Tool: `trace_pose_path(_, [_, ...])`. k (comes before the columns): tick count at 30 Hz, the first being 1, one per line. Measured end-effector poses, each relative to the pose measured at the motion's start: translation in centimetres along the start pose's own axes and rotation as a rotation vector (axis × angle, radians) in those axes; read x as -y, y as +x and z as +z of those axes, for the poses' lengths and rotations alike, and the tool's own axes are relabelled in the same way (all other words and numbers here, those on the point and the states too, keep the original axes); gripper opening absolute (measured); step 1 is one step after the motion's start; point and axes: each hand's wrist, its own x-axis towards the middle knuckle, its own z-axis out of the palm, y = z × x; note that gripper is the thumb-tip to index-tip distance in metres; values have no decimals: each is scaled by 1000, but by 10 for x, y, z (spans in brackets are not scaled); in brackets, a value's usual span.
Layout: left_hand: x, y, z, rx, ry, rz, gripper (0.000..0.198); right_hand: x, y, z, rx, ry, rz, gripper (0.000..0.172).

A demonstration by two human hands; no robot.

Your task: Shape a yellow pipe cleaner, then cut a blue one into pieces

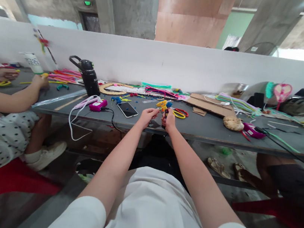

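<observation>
Both my hands are raised over the front edge of a grey table (201, 128). My left hand (147, 115) is closed in a pinch on one end of a small yellow and blue pipe-cleaner piece (163, 105). My right hand (169, 119) is closed round the other end of that piece. Yellow-handled scissors (179, 114) lie just behind my right hand. A black phone (127, 109) lies flat to the left of my left hand.
A black bottle (88, 76), a pink glue gun (98, 105) with white cable, coloured pipe cleaners (161, 91), cardboard sheets (210, 104) and another pink tool (252, 130) lie on the table. A person's arm (9, 99) reaches in at left; another person's legs (270, 176) at right. A white partition (159, 62) runs behind.
</observation>
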Motion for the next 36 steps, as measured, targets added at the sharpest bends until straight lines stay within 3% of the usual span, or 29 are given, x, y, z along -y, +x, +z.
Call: trace_pose_path(36, [-1, -1, 1, 1, 24, 2, 45, 2, 0, 1, 9, -64, 33, 49])
